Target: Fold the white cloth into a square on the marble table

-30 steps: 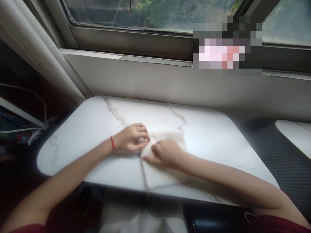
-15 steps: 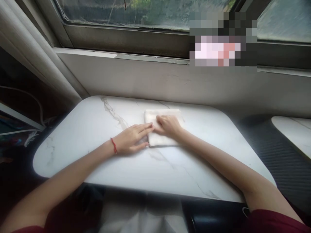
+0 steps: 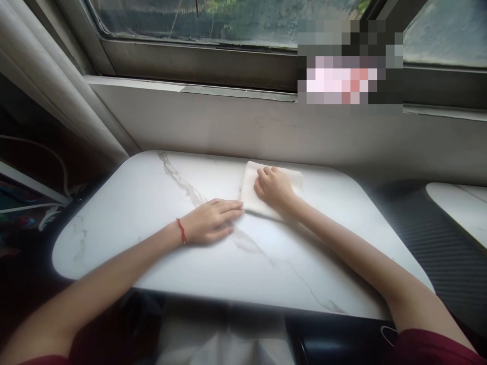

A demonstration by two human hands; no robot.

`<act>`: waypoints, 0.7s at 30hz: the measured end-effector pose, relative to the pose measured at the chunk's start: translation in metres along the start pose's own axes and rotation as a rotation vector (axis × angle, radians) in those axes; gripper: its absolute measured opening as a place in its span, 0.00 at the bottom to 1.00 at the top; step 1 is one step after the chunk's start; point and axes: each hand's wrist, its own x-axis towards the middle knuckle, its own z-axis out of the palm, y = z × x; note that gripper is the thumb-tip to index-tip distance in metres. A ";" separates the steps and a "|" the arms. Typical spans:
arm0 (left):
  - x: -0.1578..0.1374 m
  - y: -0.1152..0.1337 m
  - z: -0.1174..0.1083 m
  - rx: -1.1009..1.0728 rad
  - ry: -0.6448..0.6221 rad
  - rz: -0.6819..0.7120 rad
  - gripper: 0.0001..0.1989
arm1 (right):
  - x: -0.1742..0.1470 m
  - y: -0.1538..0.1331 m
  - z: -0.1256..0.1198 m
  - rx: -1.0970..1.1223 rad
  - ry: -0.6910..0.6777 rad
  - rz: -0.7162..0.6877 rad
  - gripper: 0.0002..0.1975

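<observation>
A folded white cloth (image 3: 249, 185) lies tilted on the white marbled table (image 3: 182, 268), near its back edge. My right hand (image 3: 276, 185) presses down on it with fingers curled into the fabric, covering its middle. To the left, my left hand (image 3: 211, 220) rests flat on the table top, fingers stretched out, a red string round its wrist. Its fingertips are beside the cloth's near left corner; whether they touch it I cannot tell.
A window (image 3: 228, 25) with a metal frame and a pale wall (image 3: 228, 116) stand behind the table. A curtain (image 3: 57, 66) hangs at the left, near white cables (image 3: 49, 215). Another marbled table top (image 3: 460, 203) shows at the right, past a dark ribbed surface (image 3: 437, 253).
My right hand and the cloth have slid to the right and slightly back, and the cloth has turned. My left hand has shifted a little to the right, still flat.
</observation>
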 end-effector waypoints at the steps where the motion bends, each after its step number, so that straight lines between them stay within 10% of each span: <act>1: 0.000 0.001 0.000 0.000 0.004 0.007 0.22 | -0.005 -0.007 -0.007 -0.008 -0.041 0.014 0.17; 11: 0.006 0.025 -0.011 -0.112 0.064 0.134 0.08 | -0.081 -0.068 -0.057 -0.152 -0.467 -0.112 0.18; 21: 0.011 0.027 -0.004 -0.199 0.104 0.153 0.14 | -0.070 -0.061 -0.049 -0.229 -0.456 -0.018 0.15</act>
